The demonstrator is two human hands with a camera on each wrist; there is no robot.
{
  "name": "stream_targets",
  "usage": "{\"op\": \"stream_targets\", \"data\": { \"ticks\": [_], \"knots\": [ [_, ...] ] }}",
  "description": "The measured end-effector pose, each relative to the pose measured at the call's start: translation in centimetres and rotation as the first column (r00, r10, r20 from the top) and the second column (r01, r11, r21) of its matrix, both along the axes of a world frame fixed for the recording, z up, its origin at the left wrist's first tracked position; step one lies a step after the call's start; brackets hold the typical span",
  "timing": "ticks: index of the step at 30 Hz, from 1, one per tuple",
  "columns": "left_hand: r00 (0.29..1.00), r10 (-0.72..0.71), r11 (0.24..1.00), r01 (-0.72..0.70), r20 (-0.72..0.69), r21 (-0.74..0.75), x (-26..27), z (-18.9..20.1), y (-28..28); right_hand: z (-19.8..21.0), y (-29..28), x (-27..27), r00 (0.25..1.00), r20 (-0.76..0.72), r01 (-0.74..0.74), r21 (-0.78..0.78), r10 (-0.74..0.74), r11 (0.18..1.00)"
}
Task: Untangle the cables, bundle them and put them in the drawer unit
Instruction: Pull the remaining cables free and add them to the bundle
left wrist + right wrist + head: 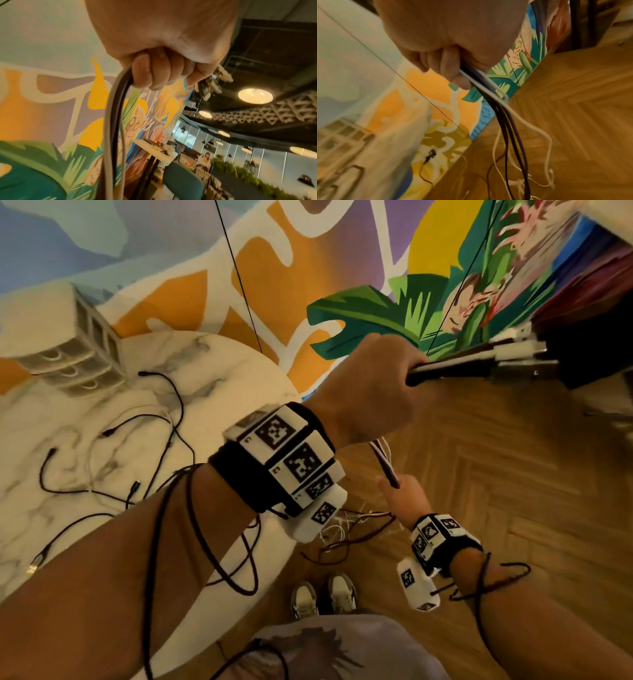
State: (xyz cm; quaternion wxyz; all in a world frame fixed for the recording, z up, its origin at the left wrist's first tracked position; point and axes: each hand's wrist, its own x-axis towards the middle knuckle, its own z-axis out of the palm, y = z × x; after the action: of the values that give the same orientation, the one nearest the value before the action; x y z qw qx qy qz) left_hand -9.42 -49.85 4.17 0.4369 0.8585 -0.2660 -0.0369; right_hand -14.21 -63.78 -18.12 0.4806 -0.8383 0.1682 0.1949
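Left hand raised high, fisted round cables; likely lifted so strands hang straight and knots show. Right hand lower, closed round same cables, tails dangling toward floor. Looks like drawing strands taut between fists. More loose cable on table. Drawer unit at table's far corner, well apart from both hands.

Marble table, wall mural, shoes

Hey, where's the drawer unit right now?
In the head view the drawer unit stands at the far left on the marble table, against the mural wall, just beyond the loose black cables.
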Motion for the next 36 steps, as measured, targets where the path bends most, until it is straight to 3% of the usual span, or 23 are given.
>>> {"op": "stream_targets", "data": {
  "ticks": [6,9,12,14,18,20,23,25,29,31,34,36],
  "knots": [
    [0.934,-0.127,0.966,0.04,0.334,0.255,-0.7,0.3,0.1,-4.2,-1.3,0.6,0.977,-0.156,0.131,-0.088,-0.143,0.988],
    [0.828,-0.132,0.971,-0.002,0.545,0.237,0.1,1.4,0.7,-5.8,-2.5,-0.2,0.948,-0.244,0.177,-0.134,-0.205,0.975],
    [0.748,-0.16,0.96,-0.035,0.644,0.279,0.9,2.5,1.4,-7.7,-4.9,-1.2,0.902,-0.324,0.226,-0.213,-0.287,0.951],
    [0.724,-0.17,0.946,-0.07,0.669,0.317,1.1,3.0,1.7,-8.5,-6.5,-1.3,0.884,-0.257,0.33,-0.248,-0.39,0.911],
    [0.703,-0.191,0.932,-0.089,0.685,0.351,1.2,3.1,1.6,-8.0,-8.7,-0.4,0.784,-0.014,0.611,-0.16,-0.62,0.776],
    [0.699,-0.195,0.94,-0.066,0.688,0.333,1.2,3.1,1.5,-7.7,-9.0,-0.1,0.804,-0.055,0.573,-0.199,-0.592,0.795],
    [0.69,-0.221,0.941,-0.036,0.689,0.337,1.2,2.7,1.1,-7.5,-9.1,0.1,0.874,-0.26,0.327,-0.309,-0.41,0.893],
    [0.685,-0.251,0.936,-0.007,0.683,0.351,0.9,1.8,0.7,-7.1,-9.1,0.5,0.89,-0.314,0.208,-0.365,-0.33,0.908],
    [0.724,-0.284,0.928,0.041,0.628,0.371,0.4,0.1,0.2,-6.8,-9.2,1.3,0.911,-0.26,0.207,-0.383,-0.32,0.9],
    [0.736,-0.264,0.939,0.048,0.623,0.341,0.5,-0.3,0.0,-6.7,-9.0,1.1,0.925,-0.275,0.134,-0.408,-0.261,0.903],
    [0.778,-0.131,0.98,0.009,0.614,0.197,0.6,-0.9,-0.9,-6.2,-8.3,0.6,0.951,-0.292,-0.019,-0.389,-0.103,0.921],
    [0.876,-0.004,0.999,-0.014,0.483,0.035,0.4,-2.1,-1.3,-5.1,-7.5,1.1,0.984,-0.173,-0.019,-0.321,-0.039,0.947]
  ]
}}
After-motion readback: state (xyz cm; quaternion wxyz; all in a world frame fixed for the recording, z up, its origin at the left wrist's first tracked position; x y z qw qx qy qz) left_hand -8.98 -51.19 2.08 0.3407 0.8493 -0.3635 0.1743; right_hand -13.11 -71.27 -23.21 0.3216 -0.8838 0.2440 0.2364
